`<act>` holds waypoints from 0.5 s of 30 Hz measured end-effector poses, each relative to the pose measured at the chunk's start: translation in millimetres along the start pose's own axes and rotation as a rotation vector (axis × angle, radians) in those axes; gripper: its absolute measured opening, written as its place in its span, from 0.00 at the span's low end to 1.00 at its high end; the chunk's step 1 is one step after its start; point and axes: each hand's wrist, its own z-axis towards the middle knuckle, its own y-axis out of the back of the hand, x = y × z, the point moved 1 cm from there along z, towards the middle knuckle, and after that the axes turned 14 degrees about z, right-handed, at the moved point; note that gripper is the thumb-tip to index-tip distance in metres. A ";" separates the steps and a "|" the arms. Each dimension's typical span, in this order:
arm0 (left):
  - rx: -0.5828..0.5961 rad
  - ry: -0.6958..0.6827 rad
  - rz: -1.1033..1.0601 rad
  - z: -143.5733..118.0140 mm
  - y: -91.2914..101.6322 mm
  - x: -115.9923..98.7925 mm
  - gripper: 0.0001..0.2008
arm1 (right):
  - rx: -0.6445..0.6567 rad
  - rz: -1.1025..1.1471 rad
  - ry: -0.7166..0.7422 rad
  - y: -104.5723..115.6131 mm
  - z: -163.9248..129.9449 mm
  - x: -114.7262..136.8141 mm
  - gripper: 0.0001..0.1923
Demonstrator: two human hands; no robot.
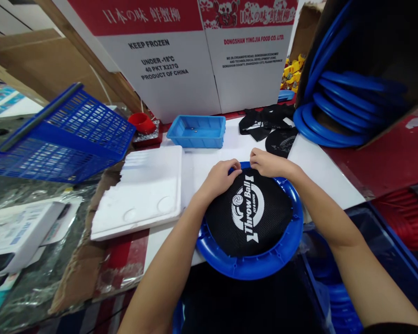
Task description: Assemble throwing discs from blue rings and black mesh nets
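Blue ring's [251,266] far rim under fingers [230,166]

A blue basket [61,134] lay tipped on its side at the left, its open mesh facing the worktable [329,174]. Beside it sat a white foam tray [142,192], flat on the surface. Behind that tray a red cup [141,122] rested on a small dark block, and just to its right stood a shallow blue bin [197,131]. Large white and red cartons [202,51] printed with "KEEP FROZEN" stood upright along the back. Loose black fabric pieces [268,121] lay near the far edge. At the right, a cardboard box [369,60] on its side held a stack of blue hoops [337,113]. Yellow parts [292,69] were piled behind.
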 end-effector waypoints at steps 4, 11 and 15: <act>0.043 -0.068 0.031 -7.6 9.6 -1.1 0.06 | -0.011 -0.003 0.031 3.8 -2.6 1.5 0.10; 0.205 -0.074 0.184 -22.9 24.8 -1.0 0.18 | 0.101 0.039 0.007 35.1 -11.5 -13.6 0.06; 0.182 -0.026 0.144 -22.4 31.0 4.5 0.12 | 0.011 0.085 0.059 46.1 -17.8 -13.3 0.12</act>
